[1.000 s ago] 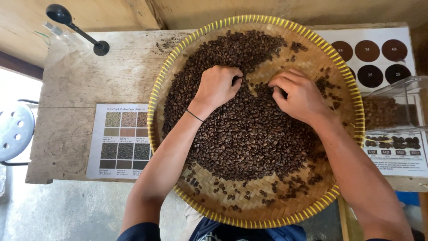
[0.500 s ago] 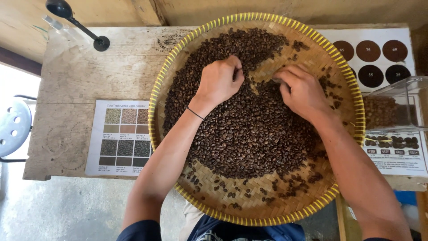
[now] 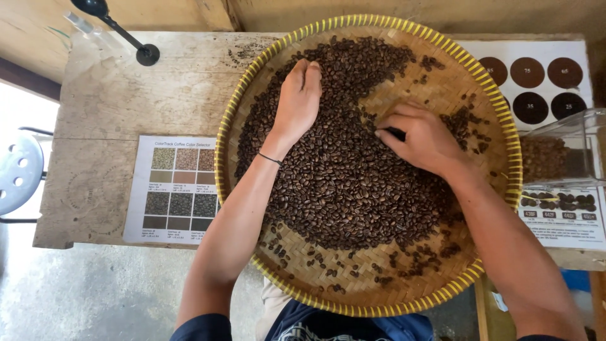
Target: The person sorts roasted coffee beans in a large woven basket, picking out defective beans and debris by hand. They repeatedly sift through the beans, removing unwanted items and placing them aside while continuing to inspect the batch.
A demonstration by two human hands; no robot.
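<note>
A round woven tray (image 3: 486, 95) with a yellow rim lies on a wooden table and holds a wide heap of dark roasted coffee beans (image 3: 341, 183). My left hand (image 3: 298, 101) rests flat on the beans at the upper left of the heap, fingers together and pointing away from me; a thin black band circles its wrist. My right hand (image 3: 421, 137) lies at the heap's right edge, fingers curled, with the fingertips pinched on a dark bean. Scattered beans dot the bare weave at the tray's near side and far right.
A colour chart sheet (image 3: 172, 189) lies on the wooden table (image 3: 113, 107) left of the tray. A black stand with a scoop (image 3: 120, 28) is at the far left. A clear box of beans (image 3: 555, 155) and sheets with brown discs (image 3: 536, 72) sit right. A metal stool (image 3: 19, 170) stands left.
My left hand has slid farther up the heap and flattened. My right hand has moved to the right edge of the beans and pinched its fingertips together.
</note>
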